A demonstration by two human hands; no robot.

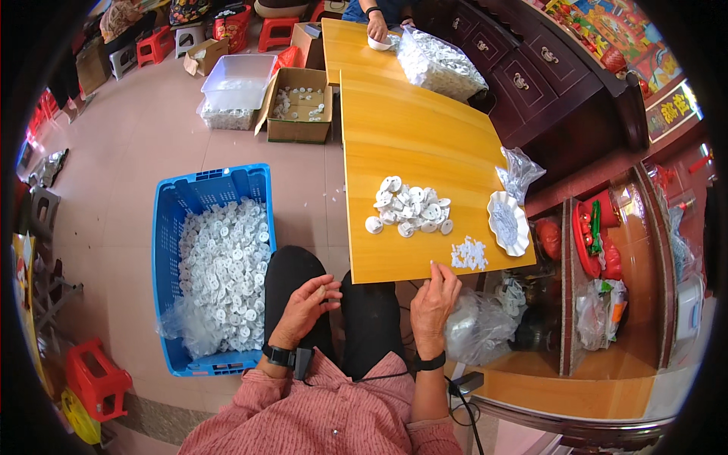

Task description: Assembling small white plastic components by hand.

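Over my lap, my left hand has its fingers loosely curled and apart, with nothing plainly in it. My right hand is at the near edge of the yellow wooden table, thumb and fingers pinched together. A tiny pale tip shows at its fingertips, too small to name. Just beyond it lies a small heap of tiny white plastic pieces. Farther in is a pile of round white plastic parts. A fluted white dish of small pale pieces stands at the table's right edge.
On the floor at my left, a blue crate is filled with round white parts. Beyond it stand a cardboard box and a clear plastic bin. Another person's hand is at the far table end. Shelves stand at right.
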